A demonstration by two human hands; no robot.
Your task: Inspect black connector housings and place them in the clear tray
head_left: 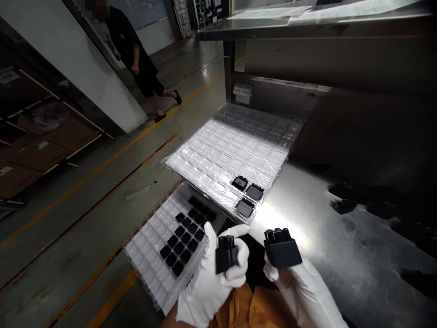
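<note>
1. Right now my left hand (208,278), in a white glove, is closed around a black plastic part (227,255), with the part standing upright in my palm.
2. My right hand (290,284), gloved the same way, has hold of a second black part (282,248). That part sits on top of the hand and hides most of my fingers, so I cannot tell how tight the grip is.
3. Both hands are near each other but not touching, above the orange cloth (239,310) at my front.
4. A clear tray (218,155) lies at the left edge of the steel table (341,237), its far end near a post with a label (242,93). Three black parts (245,208) sit in the tray's near corner, just beyond my hands.
5. A lower tray (146,248) lies off that edge, partly under the clear tray, and its near end is beside my left hand. Rows of black parts (180,241) fill its far corner in a tight block.
6. Farther off, a person (133,59) in dark clothes and sandals strides across the floor (102,136), which has yellow lines. Cardboard boxes (37,141) stand at the far left, and papers (273,11) lie on a steel shelf overhead.
</note>
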